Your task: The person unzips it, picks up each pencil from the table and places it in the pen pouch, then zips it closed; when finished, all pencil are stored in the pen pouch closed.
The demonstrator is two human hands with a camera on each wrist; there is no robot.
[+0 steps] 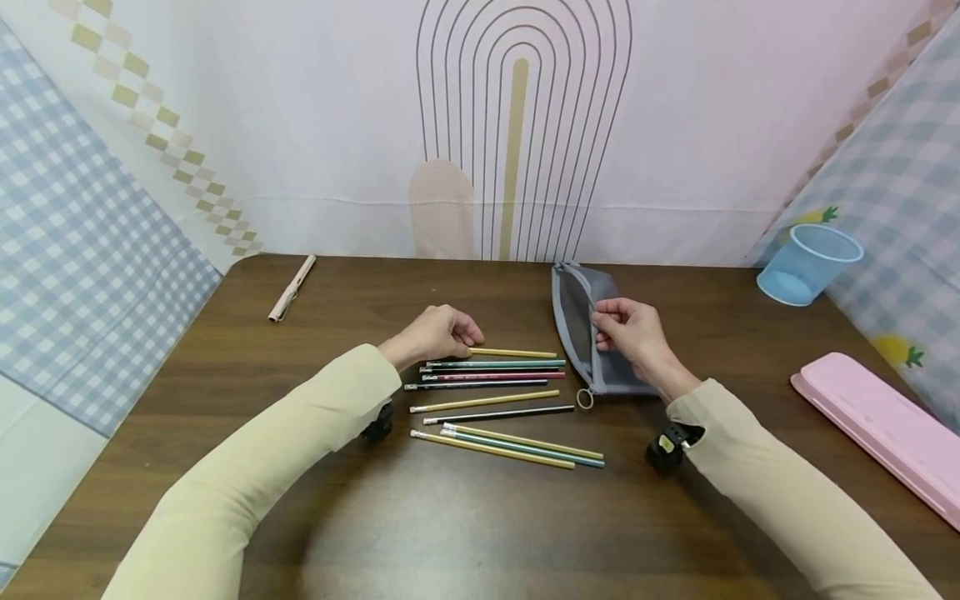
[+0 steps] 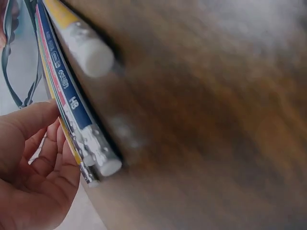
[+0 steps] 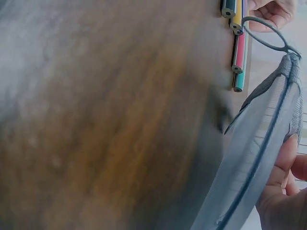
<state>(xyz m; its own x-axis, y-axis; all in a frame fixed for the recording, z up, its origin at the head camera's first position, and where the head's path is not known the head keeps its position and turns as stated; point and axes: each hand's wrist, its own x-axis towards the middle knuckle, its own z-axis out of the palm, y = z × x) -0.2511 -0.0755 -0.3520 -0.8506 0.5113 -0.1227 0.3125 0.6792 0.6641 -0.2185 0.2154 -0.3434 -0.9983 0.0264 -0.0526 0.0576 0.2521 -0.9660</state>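
My left hand (image 1: 438, 335) pinches the eraser end of a yellow pencil (image 1: 517, 353), the farthest of several pencils lying roughly parallel on the table. Just nearer lie a green pencil (image 1: 495, 364), a red pencil (image 1: 502, 376) and dark ones; a dark blue pencil (image 2: 64, 79) marked HB shows beside the thumb in the left wrist view. My right hand (image 1: 633, 333) grips the rim of a grey mesh zip pouch (image 1: 622, 379), whose mouth gapes toward the pencils. A ring (image 1: 585, 399) hangs from its near corner. The pouch hides some of the right fingers.
More pencils, including a yellow one (image 1: 491, 450), lie at the near side. A beige rolled item (image 1: 292, 289) rests at the back left of the brown table (image 1: 420, 533). At right stand a blue mesh cup (image 1: 806, 267) and a pink case (image 1: 877, 425).
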